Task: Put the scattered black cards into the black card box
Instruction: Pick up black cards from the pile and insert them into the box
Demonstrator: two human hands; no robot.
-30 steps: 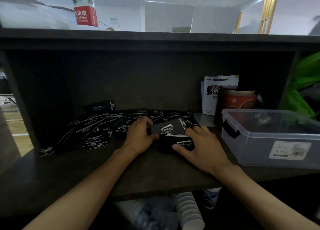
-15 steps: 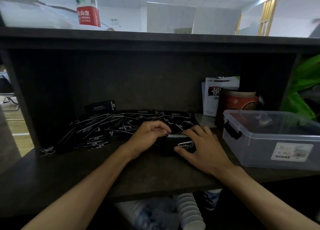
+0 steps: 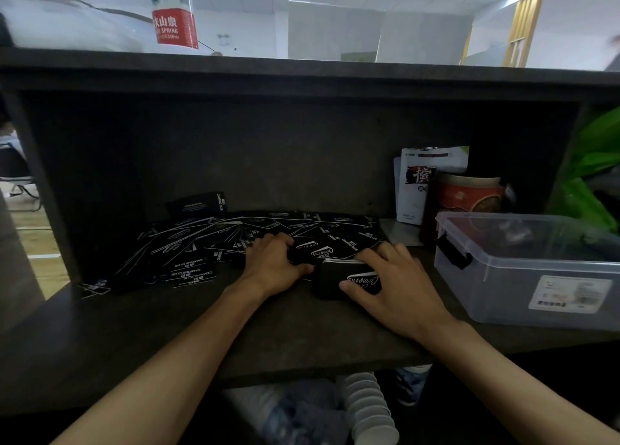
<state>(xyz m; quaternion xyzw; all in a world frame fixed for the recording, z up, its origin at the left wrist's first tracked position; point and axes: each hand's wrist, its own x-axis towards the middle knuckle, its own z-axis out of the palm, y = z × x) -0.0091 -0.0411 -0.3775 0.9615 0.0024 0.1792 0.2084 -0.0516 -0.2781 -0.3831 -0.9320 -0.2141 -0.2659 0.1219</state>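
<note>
- Left of the black card box [image 3: 347, 278], scattered black cards [image 3: 188, 250] lie fanned across the dark shelf [image 3: 201, 330], reaching back behind the box.
- Touching the box's left side, the left hand [image 3: 273, 266] curls its fingers over a few cards, apparently gathering them.
- The box sits open-topped at the shelf's middle, white card edges showing inside; the right hand [image 3: 396, 287] wraps around it to steady it.
- Right of the box stands a clear plastic bin [image 3: 526, 270].
- Next, it seems, the gathered cards need squaring, then dropping in.

bottle [image 3: 173, 11] top cropped, can [image 3: 466, 203] half-hidden (box)
</note>
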